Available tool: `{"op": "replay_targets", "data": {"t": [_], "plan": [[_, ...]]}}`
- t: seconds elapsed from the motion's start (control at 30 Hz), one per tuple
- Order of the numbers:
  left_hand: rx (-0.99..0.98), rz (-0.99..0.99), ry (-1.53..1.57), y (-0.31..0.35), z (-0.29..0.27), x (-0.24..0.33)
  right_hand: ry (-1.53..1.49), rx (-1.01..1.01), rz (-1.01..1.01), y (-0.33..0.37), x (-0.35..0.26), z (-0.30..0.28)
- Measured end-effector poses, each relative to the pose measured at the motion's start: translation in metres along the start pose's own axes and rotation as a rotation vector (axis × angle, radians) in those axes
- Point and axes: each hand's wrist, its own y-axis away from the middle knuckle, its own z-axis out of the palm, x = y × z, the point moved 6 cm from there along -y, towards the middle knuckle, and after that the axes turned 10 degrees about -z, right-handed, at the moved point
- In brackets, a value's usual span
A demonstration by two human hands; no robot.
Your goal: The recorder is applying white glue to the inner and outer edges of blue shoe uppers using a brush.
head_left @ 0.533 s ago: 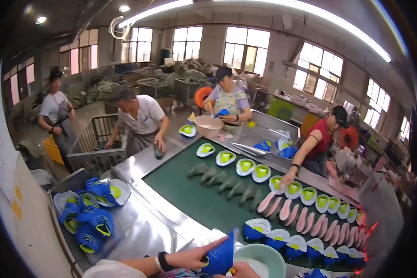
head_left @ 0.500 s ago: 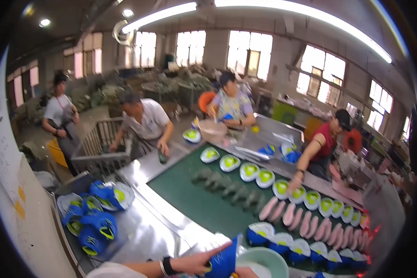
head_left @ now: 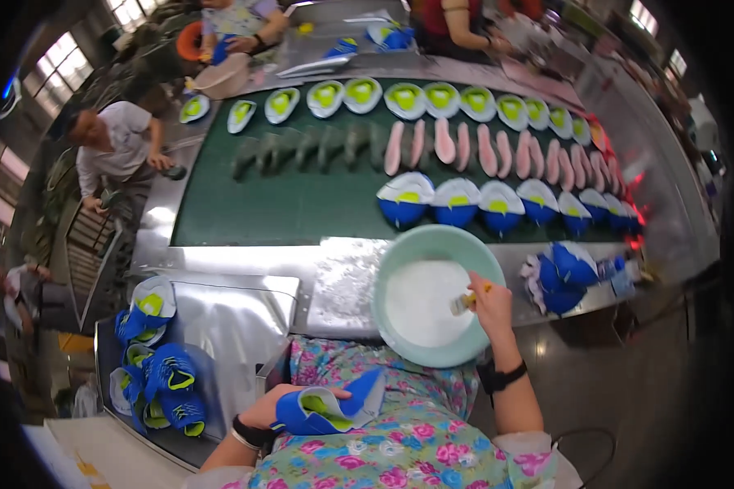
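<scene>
In my left hand (head_left: 271, 405), low over my lap, is a blue shoe upper (head_left: 300, 417) with a yellow-green lining. Its opening faces up, and my fingers are partly hidden by it. My right hand (head_left: 493, 310) grips a small brush (head_left: 463, 304) by the handle. The bristles are over or in white liquid (head_left: 420, 293) inside a pale green basin (head_left: 440, 242); whether they touch it I cannot tell. The basin stands at the table's near edge.
Beyond lies a green conveyor belt (head_left: 277, 208) bearing rows of blue uppers (head_left: 455, 202), pink soles (head_left: 485, 151) and blurred dark pieces. More uppers (head_left: 171, 379) are heaped at left, others (head_left: 559, 277) at right. Co-workers stand at the far side and at left (head_left: 118, 143).
My view has tilted down. The blue shoe upper has gone from beside the basin to over my lap in my left hand. My right hand, mostly hidden before, now shows with the brush at the basin.
</scene>
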Motion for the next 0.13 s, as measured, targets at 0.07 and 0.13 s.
{"op": "replay_targets", "data": {"t": [0.07, 0.13], "plan": [[0.007, -0.12, 0.071, 0.005, -0.008, -0.013, 0.15, 0.023, -0.116, 0.003, 0.04, 0.006], [-0.021, -0.186, 0.227, 0.013, -0.016, -0.053, 0.255, 0.03, -0.216, 0.012, 0.08, 0.014]]}}
